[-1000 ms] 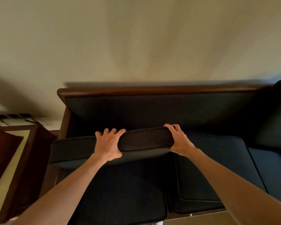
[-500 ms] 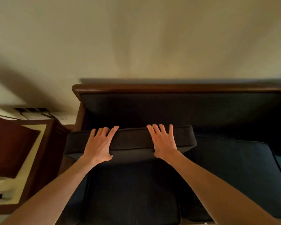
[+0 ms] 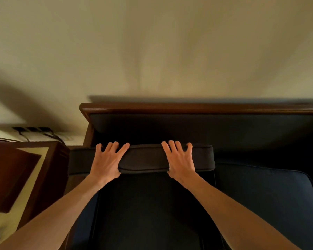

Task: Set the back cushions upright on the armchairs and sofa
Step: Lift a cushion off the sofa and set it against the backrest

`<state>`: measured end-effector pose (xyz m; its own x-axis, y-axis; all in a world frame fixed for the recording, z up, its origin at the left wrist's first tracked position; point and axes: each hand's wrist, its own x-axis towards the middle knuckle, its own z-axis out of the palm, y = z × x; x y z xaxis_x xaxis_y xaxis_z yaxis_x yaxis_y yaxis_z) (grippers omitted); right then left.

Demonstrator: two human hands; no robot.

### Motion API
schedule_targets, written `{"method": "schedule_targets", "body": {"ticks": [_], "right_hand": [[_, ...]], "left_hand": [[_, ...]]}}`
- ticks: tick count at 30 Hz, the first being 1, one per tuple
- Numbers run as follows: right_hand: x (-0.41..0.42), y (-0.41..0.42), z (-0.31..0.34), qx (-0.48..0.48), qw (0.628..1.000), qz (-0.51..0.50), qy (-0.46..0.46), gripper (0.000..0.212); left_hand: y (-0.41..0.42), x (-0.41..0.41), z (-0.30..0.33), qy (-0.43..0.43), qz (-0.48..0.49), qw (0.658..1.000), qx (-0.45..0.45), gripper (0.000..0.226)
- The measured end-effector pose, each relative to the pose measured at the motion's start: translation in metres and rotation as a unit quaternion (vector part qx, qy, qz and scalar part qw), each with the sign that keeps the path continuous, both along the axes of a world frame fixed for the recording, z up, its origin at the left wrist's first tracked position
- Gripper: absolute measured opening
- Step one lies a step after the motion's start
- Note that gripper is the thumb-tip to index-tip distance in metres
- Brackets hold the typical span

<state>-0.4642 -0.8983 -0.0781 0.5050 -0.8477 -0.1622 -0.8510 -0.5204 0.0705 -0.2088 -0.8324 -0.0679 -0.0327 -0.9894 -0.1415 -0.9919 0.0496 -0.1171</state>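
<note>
A dark back cushion (image 3: 145, 158) stands on edge at the left end of a dark sofa with a wooden frame (image 3: 188, 107). I see its top edge from above. My left hand (image 3: 107, 162) grips that edge left of its middle, fingers curled over the far side. My right hand (image 3: 180, 160) grips it right of the middle in the same way. The cushion sits a little forward of the sofa's padded backrest (image 3: 197, 129), with a dark gap between them. Below the cushion lies the left seat cushion (image 3: 148, 213).
A second seat cushion (image 3: 264, 195) lies to the right. A dark wooden side table (image 3: 43, 170) with a reddish lampshade (image 3: 7, 177) stands just left of the sofa. Wall sockets with cables (image 3: 33, 129) sit low on the beige wall behind.
My right hand shifted from the cushion's right corner toward its middle. Both hands now lie spread over the top edge, and the view has moved left along the sofa.
</note>
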Motion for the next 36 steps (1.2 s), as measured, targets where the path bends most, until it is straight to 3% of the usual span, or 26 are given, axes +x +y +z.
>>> {"method": "schedule_targets", "body": {"ticks": [7,11,27,32,36], "right_hand": [[-0.002,-0.022,-0.007,-0.013,1.000,-0.018,-0.022,0.120],[-0.005,-0.037,-0.011,-0.018,0.998,-0.046,-0.040,0.104],[0.000,-0.095,-0.020,0.014,0.997,-0.074,-0.024,0.097],[0.004,-0.109,-0.021,0.056,0.995,-0.085,-0.018,0.099],[0.004,-0.107,-0.023,0.063,0.994,-0.088,-0.008,0.104]], "left_hand": [[-0.030,0.012,-0.001,0.002,0.004,1.000,0.008,0.116],[-0.057,0.014,0.002,-0.009,0.038,0.999,0.005,0.126],[-0.109,0.029,-0.014,0.055,0.034,0.997,0.034,0.110],[-0.130,0.050,-0.007,0.042,0.014,0.997,0.071,0.127],[-0.135,0.056,-0.007,0.027,0.084,0.993,0.072,0.142]]}}
